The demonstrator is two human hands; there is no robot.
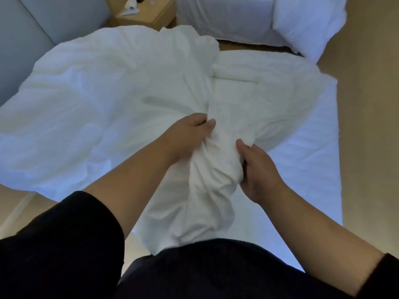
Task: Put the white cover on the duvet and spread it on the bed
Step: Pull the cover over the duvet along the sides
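Centrally, the white cover [205,169] is gathered into a thick, creased bunch that runs from the person's waist up toward the middle of the bed [313,147]. Both hands grip this bunch from opposite sides: the left hand [190,137] has its fingers curled into the fabric on the left flank, thumb on top, and the right hand [259,169] clutches the right flank with curled fingers and the thumb pressed against the cloth. Beyond the hands the bunch widens and merges with the duvet [97,100], which lies rumpled across the left and middle of the bed; where cover ends and duvet begins cannot be told apart in the folds. The duvet's left edge spills over the side of the bed toward the grey wall panel [32,29]. On the right, a strip of bare mattress sheet shows, its straight edge running along tan floor [367,104]. Past the far end of the bed sits a wooden nightstand [146,16], and beside it a second bed [226,18] with a white pillow [308,22], a narrow dark gap lying between the two beds. Dark sleeves [64,244] frame the near edge.
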